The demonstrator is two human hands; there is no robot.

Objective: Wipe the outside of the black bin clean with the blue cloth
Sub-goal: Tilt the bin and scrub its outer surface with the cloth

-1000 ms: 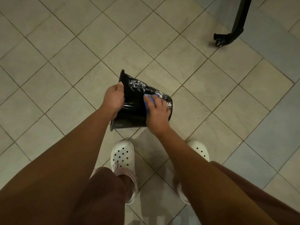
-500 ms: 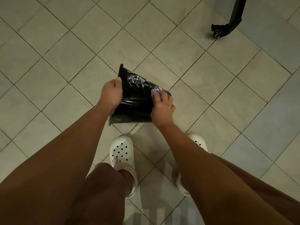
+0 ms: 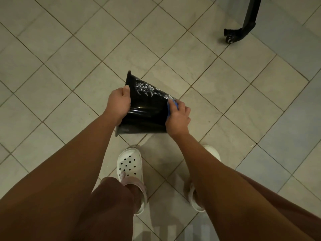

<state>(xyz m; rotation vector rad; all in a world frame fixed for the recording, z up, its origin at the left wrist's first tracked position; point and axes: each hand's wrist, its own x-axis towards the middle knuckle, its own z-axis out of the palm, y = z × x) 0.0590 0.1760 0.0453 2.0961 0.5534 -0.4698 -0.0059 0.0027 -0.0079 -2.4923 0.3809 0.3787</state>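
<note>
The black bin (image 3: pixel 145 110) lies tipped on its side above the tiled floor, its rim to the left and its narrow base to the right. White smears streak its upper wall. My left hand (image 3: pixel 119 102) grips the bin at its rim, thumb on the outer wall. My right hand (image 3: pixel 178 117) holds the blue cloth (image 3: pixel 171 106) against the wall near the base; only a small strip of cloth shows under the fingers.
My two feet in white clogs (image 3: pixel 130 168) stand just below the bin on the beige tiled floor (image 3: pixel 69 66). A black metal leg with a small caster (image 3: pixel 232 34) stands at the upper right.
My right hand has slid the cloth along the bin's wall, from the middle to the base end at the right. The left hand keeps its grip at the rim.
</note>
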